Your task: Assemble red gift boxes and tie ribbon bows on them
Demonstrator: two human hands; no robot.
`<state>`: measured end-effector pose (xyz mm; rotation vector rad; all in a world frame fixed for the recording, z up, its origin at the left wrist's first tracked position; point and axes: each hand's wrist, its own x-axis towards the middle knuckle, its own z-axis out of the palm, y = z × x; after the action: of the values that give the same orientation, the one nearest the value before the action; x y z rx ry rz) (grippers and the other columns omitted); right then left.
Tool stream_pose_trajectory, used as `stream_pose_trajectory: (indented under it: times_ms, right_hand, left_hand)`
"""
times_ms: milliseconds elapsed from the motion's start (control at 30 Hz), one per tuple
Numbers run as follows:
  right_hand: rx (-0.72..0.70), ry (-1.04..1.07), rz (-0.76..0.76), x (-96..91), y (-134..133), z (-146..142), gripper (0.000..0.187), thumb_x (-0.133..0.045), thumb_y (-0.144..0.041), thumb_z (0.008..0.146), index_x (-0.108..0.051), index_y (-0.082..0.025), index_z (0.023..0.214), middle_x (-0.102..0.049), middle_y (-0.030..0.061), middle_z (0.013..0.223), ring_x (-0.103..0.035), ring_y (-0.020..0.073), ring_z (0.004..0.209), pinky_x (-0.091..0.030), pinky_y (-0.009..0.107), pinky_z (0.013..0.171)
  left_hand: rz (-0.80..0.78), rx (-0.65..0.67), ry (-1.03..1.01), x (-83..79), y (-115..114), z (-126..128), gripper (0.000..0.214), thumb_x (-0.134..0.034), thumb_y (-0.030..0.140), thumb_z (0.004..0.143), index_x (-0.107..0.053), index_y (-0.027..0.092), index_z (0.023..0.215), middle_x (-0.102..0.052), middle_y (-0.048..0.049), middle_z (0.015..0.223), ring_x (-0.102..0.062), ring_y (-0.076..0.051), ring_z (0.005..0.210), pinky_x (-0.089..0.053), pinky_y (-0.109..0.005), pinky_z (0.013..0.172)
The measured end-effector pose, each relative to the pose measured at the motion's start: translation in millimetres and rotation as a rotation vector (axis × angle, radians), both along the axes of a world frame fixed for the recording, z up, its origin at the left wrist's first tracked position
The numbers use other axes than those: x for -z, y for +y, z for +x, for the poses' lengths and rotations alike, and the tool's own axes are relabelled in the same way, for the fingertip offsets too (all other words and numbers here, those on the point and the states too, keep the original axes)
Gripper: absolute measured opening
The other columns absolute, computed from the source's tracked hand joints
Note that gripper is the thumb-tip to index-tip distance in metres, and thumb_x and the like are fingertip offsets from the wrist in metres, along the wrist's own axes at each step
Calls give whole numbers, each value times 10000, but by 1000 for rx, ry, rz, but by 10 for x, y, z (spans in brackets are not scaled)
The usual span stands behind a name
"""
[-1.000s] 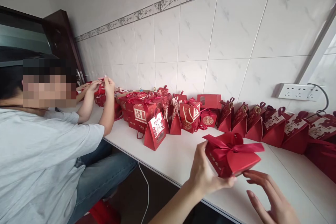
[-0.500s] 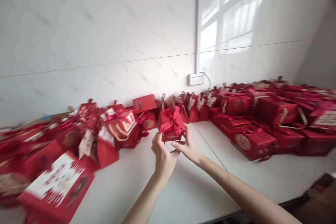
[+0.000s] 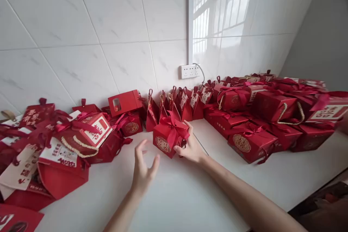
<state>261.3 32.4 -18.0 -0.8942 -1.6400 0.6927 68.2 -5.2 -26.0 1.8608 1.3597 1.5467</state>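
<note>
A small red gift box with a ribbon bow [image 3: 169,136] rests on the white counter [image 3: 174,192] in front of a row of triangular red boxes. My right hand [image 3: 190,145] is against the box's right side, fingers curled round it. Just to the lower left of the box, my left hand [image 3: 143,168] hovers with its fingers spread and nothing in it.
Heaps of red gift boxes and bags fill the counter's left side [image 3: 59,145] and right side [image 3: 272,116]. Triangular boxes [image 3: 174,107] line the tiled wall. A white socket strip [image 3: 189,71] with a cable hangs on the wall above them.
The view swung right, away from the seated person. The box went from both hands down onto the counter; my left hand let go and drew back, the right one stays on it.
</note>
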Motion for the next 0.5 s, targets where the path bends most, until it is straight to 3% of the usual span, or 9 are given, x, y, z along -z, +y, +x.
stream_pose_trajectory:
  times_ms: [67, 200, 300, 500]
  right_hand:
    - [-77, -36, -20, -18, -73, -22, 1049, -621, -621, 681, -33, -162, 1418, -454, 173, 1317, -438, 318, 1246, -337, 524, 1039]
    - [-146, -63, -83, -55, -220, -77, 1116, -545, -746, 683, 5, -177, 1470, -403, 161, 1405, -379, 315, 1311, -293, 519, 1077]
    - [-135, -82, -93, -118, -281, -76, 1096, -531, -772, 673, -59, -189, 1472, -328, 157, 1466, -337, 321, 1340, -273, 522, 1089]
    - [-131, -97, -50, -245, -390, -80, 771, -592, -606, 755, -278, -221, 1344, -517, 129, 1244, -543, 271, 1088, -432, 462, 946]
  left_hand:
    - [-73, 29, -139, -45, 19, -29, 648, -575, 476, 763, -346, 208, 1307, -416, -138, 1390, -440, -294, 1261, -421, -452, 979]
    - [-243, 223, -357, -81, 0, 26, 572, -473, 547, 806, -441, 171, 1236, -573, -122, 1223, -556, -274, 1123, -482, -404, 901]
    - [-327, 307, -463, -70, -33, 76, 530, -483, 546, 801, -520, 157, 1160, -643, -99, 1106, -598, -266, 1037, -495, -395, 875]
    - [-502, 335, -706, -120, -67, 119, 609, -446, 640, 783, -592, 135, 1089, -694, -86, 964, -629, -275, 976, -506, -402, 852]
